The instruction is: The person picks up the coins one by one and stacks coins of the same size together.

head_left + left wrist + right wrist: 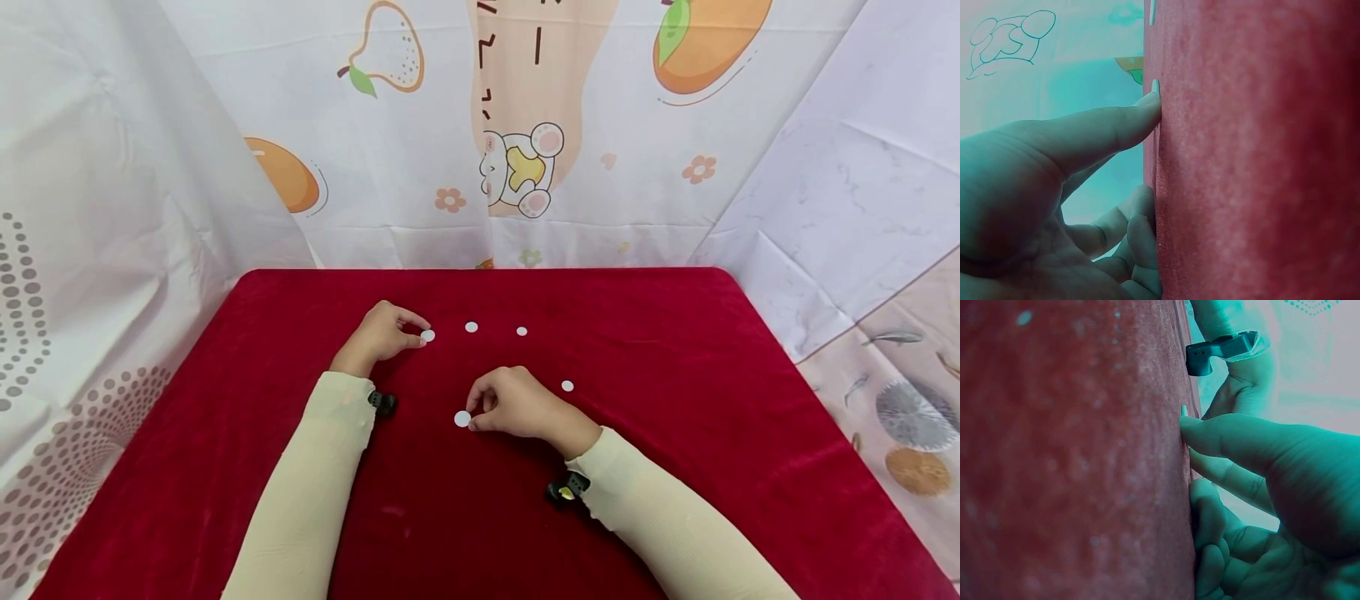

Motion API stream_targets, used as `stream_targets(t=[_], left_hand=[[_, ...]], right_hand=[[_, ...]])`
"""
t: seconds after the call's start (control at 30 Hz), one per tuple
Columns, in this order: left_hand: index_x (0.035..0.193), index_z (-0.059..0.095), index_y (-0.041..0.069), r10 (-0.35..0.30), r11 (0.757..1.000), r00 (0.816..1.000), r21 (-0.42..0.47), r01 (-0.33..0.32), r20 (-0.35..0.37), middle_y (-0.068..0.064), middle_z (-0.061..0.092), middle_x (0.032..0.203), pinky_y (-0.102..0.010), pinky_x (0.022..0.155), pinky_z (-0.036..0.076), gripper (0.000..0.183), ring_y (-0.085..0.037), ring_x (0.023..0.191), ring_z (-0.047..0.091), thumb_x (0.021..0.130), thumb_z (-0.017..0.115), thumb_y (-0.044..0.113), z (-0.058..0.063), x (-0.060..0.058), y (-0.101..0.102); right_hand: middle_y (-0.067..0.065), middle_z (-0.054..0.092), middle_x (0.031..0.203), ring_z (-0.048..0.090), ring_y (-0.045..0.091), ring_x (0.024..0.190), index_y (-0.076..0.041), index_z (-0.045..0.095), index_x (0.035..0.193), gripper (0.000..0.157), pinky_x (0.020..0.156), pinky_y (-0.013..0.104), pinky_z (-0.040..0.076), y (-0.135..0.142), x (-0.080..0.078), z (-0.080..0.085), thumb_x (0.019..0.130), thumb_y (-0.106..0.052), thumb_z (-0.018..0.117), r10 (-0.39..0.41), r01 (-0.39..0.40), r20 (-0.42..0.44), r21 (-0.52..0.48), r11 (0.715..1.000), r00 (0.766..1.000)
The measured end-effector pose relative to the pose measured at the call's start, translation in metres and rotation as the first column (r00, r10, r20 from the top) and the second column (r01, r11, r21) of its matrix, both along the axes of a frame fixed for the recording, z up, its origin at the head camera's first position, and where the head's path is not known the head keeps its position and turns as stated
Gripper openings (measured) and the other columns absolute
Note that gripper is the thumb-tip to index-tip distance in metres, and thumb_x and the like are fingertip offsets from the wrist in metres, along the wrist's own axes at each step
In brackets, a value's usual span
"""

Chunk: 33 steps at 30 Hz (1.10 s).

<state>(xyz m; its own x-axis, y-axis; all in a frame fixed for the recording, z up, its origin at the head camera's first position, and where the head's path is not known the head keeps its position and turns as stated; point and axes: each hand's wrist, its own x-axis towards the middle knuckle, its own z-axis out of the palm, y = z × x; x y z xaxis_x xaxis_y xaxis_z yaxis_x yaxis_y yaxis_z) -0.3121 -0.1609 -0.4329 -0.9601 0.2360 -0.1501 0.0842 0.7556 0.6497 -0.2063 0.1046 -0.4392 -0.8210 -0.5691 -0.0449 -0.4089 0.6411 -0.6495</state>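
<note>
Several small flat white discs lie on the red cloth. At the far left of them, my left hand [384, 332] pinches one white disc [427, 336] at its edge between thumb and index finger. Closer to me, my right hand [517, 404] holds another disc [462, 418] the same way, by its right edge. Both held discs are down at the cloth. The left wrist view shows the held disc's thin edge [1156, 86] beyond the thumb. In the right wrist view, the disc edge [1184, 410] peeks past the thumb tip, and the other fingers curl against the cloth.
Two more discs, a left one [471, 327] and a right one [522, 331], lie toward the back. Another disc [567, 386] lies right of the right hand. The red table [675, 333] meets a printed curtain [405, 167] behind. Each wrist carries a small black camera [384, 404].
</note>
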Motion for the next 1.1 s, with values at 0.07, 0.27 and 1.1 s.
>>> stream_targets(t=[0.07,0.27,1.1], left_hand=[[0.115,0.081,0.019,0.002,1.000,1.000,-0.003,-0.002,-0.003,-0.010,0.067,0.126,-0.043,0.093,0.051,0.024,-0.029,0.113,0.056,0.091,0.080,0.016,0.0000,0.0000,0.0001],[0.111,0.082,0.018,0.002,1.000,1.000,-0.004,-0.002,-0.010,-0.011,0.067,0.123,-0.041,0.090,0.050,0.021,-0.028,0.109,0.056,0.090,0.080,0.016,0.0011,0.0003,0.0009],[0.104,0.083,0.015,0.006,0.999,1.000,-0.045,-0.007,-0.029,-0.005,0.077,0.105,-0.040,0.088,0.054,0.019,-0.026,0.103,0.065,0.087,0.083,0.023,0.0058,0.0035,0.0053]], right_hand=[[-0.010,0.064,0.066,0.059,0.006,0.063,-0.025,0.077,0.085,0.012,0.061,0.026,0.050,0.0000,0.0001,-0.0002,0.082,-0.023,0.088,-0.001,0.001,-0.001,0.001,1.000,1.000],[-0.010,0.064,0.066,0.058,0.006,0.063,-0.025,0.077,0.085,0.012,0.061,0.026,0.050,0.0000,-0.0008,-0.0002,0.082,-0.022,0.089,-0.001,0.001,-0.006,0.004,1.000,1.000],[-0.010,0.064,0.066,0.059,0.007,0.063,-0.024,0.078,0.085,0.012,0.061,0.025,0.050,-0.0010,0.0007,0.0017,0.081,-0.021,0.089,-0.005,0.005,0.010,0.003,1.000,1.000]])
